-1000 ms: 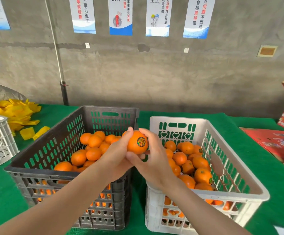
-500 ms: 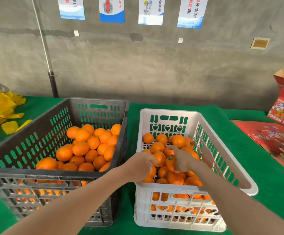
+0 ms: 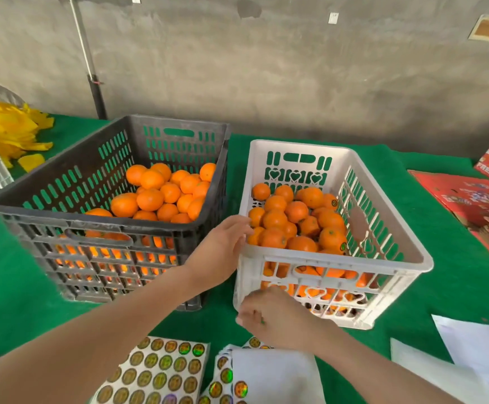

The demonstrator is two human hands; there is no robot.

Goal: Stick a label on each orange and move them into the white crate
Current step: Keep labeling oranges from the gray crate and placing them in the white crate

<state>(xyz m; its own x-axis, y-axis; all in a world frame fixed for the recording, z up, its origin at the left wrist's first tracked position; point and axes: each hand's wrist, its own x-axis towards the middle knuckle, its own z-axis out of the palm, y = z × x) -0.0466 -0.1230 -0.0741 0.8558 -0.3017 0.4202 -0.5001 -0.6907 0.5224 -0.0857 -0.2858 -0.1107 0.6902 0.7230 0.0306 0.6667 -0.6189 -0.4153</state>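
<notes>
White crate (image 3: 336, 259): stickered oranges (image 3: 295, 217) heaped inside. Black crate (image 3: 62, 217) beside it: loose oranges (image 3: 150, 199). Left hand (image 3: 223, 249) relaxed, fingers on white crate's near-left rim. Right hand (image 3: 275, 316) above label sheets (image 3: 161, 368), grip indiscernible

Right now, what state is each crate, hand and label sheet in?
black crate: upright, part full of oranges, none showing a label.
white crate: upright, part full of oranges, a few showing labels.
left hand: empty, fingers relaxed at the white crate's near left corner.
right hand: fingers curled above the label sheets; grip unclear.
label sheets: flat on the green cloth, most stickers in place.
</notes>
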